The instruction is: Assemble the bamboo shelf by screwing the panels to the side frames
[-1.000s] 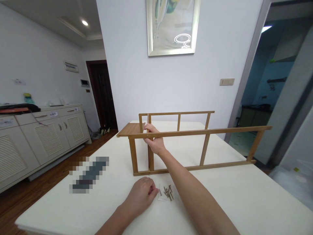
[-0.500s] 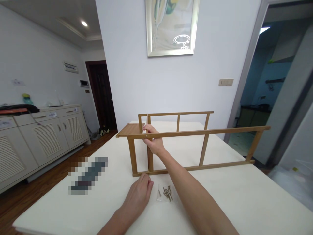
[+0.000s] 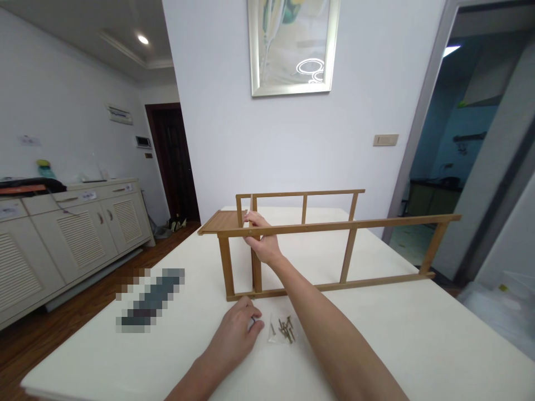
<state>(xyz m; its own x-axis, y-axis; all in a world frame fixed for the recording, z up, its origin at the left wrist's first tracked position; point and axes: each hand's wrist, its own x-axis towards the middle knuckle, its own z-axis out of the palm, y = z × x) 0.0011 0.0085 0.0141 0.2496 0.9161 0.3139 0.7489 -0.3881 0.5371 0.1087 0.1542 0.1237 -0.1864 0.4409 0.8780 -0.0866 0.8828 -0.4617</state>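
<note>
A brown wooden rack frame [image 3: 305, 228] stands on its side on the white table, its two ladder-like sides upright and parallel. My right hand [image 3: 267, 245] is wrapped round the near side's top rail, where a slatted shelf board stands across between the sides. My left hand [image 3: 236, 328] rests by the bottom rail, below the joint with that board. Its fingers are curled, with thumb and forefinger slightly apart; a small dark thing shows between them, too small to name. Beside it lies a clear bag with several bronze-coloured screws [image 3: 286, 329].
Another slatted wooden board [image 3: 223, 221] lies at the frame's left end. A pixelated dark object [image 3: 152, 298] is on the left of the white table [image 3: 100, 362]. Behind the table is a wall with a framed picture [image 3: 254, 89]; a long cabinet [image 3: 79, 234] stands at left.
The thumb of my left hand has moved away from the forefinger, so a gap now shows between them. My right hand and the wooden frame stay where they were.
</note>
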